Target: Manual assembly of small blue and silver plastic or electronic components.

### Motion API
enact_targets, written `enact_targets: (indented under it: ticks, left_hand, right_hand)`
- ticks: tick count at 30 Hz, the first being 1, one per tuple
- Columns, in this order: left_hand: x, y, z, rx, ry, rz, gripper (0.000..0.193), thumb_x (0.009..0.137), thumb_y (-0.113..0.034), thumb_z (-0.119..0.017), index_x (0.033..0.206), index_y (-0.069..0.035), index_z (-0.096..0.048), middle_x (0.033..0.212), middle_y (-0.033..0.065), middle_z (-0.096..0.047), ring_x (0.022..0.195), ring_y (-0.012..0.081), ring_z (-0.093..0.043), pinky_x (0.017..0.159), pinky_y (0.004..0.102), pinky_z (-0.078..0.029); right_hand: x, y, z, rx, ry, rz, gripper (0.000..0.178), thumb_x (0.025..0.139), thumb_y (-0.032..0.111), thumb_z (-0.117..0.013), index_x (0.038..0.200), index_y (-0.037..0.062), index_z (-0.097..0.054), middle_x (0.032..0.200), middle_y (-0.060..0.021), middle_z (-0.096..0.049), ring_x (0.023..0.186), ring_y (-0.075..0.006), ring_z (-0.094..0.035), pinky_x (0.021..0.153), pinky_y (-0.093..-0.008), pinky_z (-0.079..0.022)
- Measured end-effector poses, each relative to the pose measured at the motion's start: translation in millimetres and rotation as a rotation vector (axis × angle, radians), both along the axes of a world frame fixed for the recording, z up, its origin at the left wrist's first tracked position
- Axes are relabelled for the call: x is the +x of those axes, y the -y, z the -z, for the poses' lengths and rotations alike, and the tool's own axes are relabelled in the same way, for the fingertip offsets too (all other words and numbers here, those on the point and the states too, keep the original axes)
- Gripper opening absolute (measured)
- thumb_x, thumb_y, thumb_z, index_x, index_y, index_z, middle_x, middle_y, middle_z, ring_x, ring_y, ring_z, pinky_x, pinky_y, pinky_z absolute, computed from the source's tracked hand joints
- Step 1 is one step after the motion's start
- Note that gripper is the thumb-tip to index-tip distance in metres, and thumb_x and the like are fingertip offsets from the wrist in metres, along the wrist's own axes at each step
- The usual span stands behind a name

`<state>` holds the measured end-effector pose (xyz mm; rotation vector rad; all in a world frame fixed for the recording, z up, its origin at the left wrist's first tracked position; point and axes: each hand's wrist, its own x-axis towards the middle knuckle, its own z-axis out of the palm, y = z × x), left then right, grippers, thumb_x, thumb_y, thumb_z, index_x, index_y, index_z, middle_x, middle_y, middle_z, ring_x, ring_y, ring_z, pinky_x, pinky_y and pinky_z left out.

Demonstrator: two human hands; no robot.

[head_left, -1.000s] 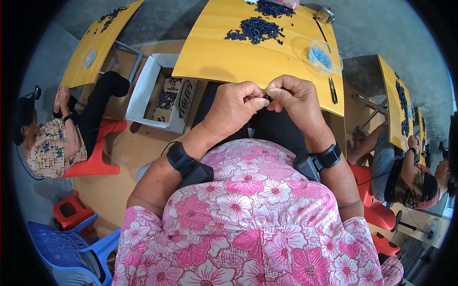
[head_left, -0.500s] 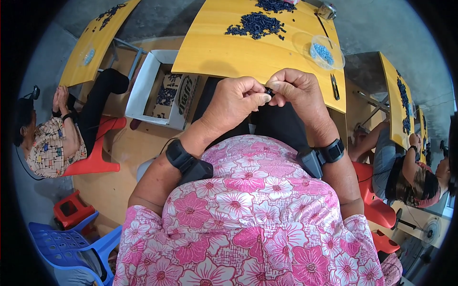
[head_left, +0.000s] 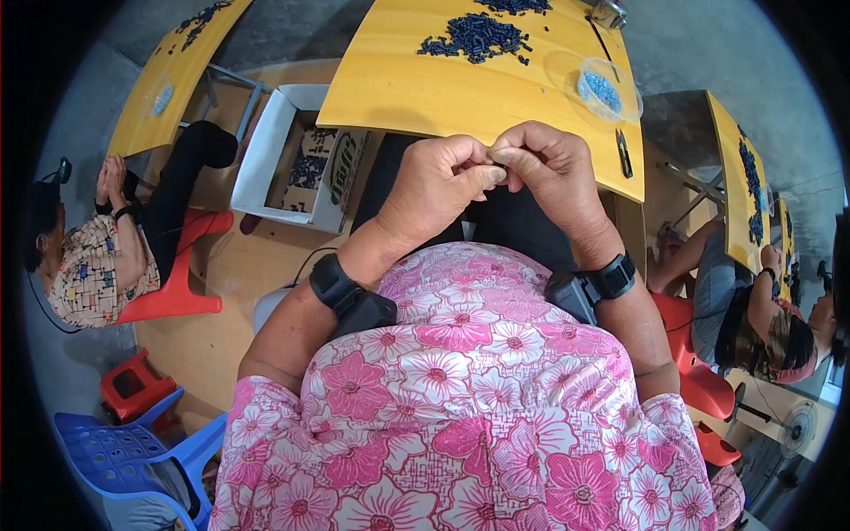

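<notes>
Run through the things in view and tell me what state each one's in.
Left hand: thumb and finger pinched together
Right hand: pinched, meeting the left
Small dark piece: held between the hands, mostly hidden
Dark pieces: heaped loose on the table
Clear bowl: uncovered, blue pieces inside
Snips: lying on the table, untouched
White carton: open-topped, more dark pieces inside

One left hand (head_left: 432,184) and one right hand (head_left: 549,173) share one small dark piece (head_left: 498,165), mostly hidden, before at least three yellow tabletops (head_left: 376,80). The nearest bears two dark heaps (head_left: 474,40) of pieces too many to count, one clear bowl (head_left: 631,108), one pair of snips (head_left: 624,153), one thin rod (head_left: 604,44) and one metal cup (head_left: 609,13). Nearby: two co-workers (head_left: 102,265), one open box (head_left: 268,150), one blue chair (head_left: 111,447) and one fan (head_left: 800,425).
</notes>
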<state>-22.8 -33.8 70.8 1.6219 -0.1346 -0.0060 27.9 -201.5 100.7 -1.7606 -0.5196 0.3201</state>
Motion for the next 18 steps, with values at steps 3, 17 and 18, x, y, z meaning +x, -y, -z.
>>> enact_targets:
  ticks: [3, 17, 18]
  left_hand:
    - [1.8, -2.4, -2.0, 0.059, -0.011, 0.017, 0.008, 0.088, -0.006, -0.064, 0.091, 0.002, -0.066, 0.083, 0.0038, -0.068, 0.074, 0.0079, -0.063, 0.065, 0.0215, -0.053]
    - [1.6, -6.5, -0.5, -0.032, -0.018, -0.016, 0.011, 0.089, -0.009, -0.065, 0.092, 0.002, -0.067, 0.085, 0.0048, -0.069, 0.075, 0.0085, -0.064, 0.066, 0.0222, -0.053]
    - [1.7, -6.6, -0.9, -0.032, -0.018, -0.018, 0.011, 0.089, -0.009, -0.065, 0.092, 0.002, -0.067, 0.085, 0.0048, -0.069, 0.075, 0.0085, -0.064, 0.066, 0.0222, -0.053]
  right_hand:
    - [-0.5, 0.4, 1.6, 0.008, 0.023, 0.026, 0.007, 0.087, 0.004, -0.063, 0.086, -0.0013, -0.068, 0.074, -0.0024, -0.063, 0.061, -0.0075, -0.059, 0.057, -0.0221, -0.049]
    - [-0.3, 4.1, 6.6, 0.207, -0.177, 0.006, 0.019, 0.092, 0.006, -0.056, 0.105, -0.0012, -0.068, 0.083, -0.0051, -0.065, 0.069, -0.01, -0.061, 0.068, -0.0233, -0.053]
    - [0.7, 4.6, 5.9, 0.198, -0.173, -0.005, 0.018, 0.092, 0.006, -0.057, 0.104, -0.0014, -0.068, 0.083, -0.0051, -0.065, 0.07, -0.0101, -0.061, 0.069, -0.0233, -0.053]
